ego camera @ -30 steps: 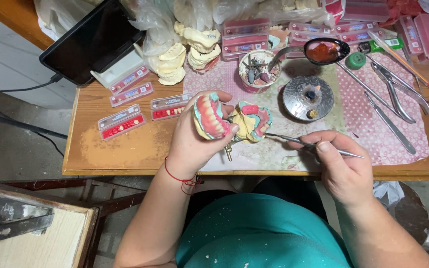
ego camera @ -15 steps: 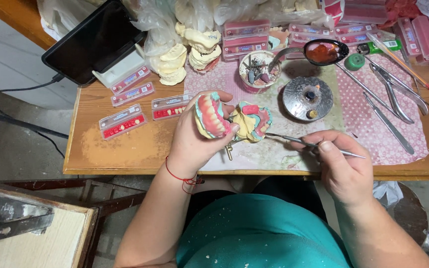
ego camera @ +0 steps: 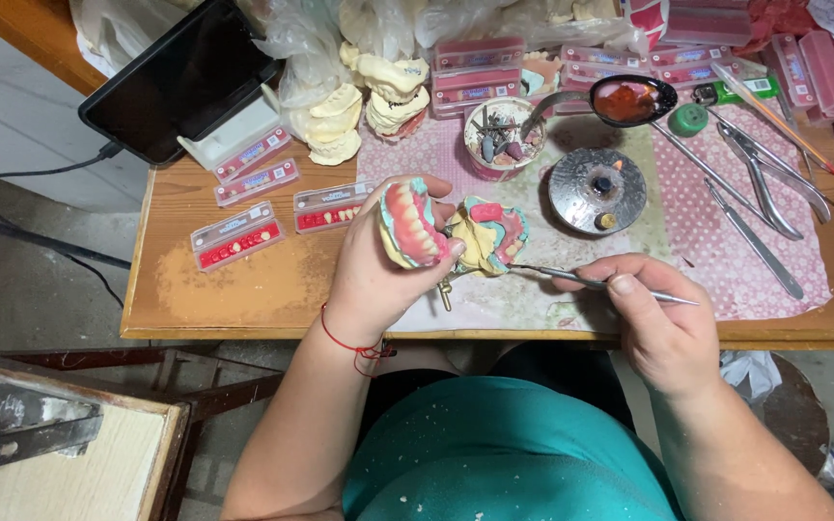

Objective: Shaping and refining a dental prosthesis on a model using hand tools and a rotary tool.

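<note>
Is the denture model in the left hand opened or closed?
Opened. The denture model is spread apart in the left hand, both rows of teeth showing, and the right hand brings a thin metal tool to it.

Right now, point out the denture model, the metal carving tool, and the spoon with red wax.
denture model (ego camera: pixel 415 224), head view, on its pink gum arch.
metal carving tool (ego camera: pixel 557 275), head view, on its shaft.
spoon (ego camera: pixel 627 100), head view, on its bowl.
</note>
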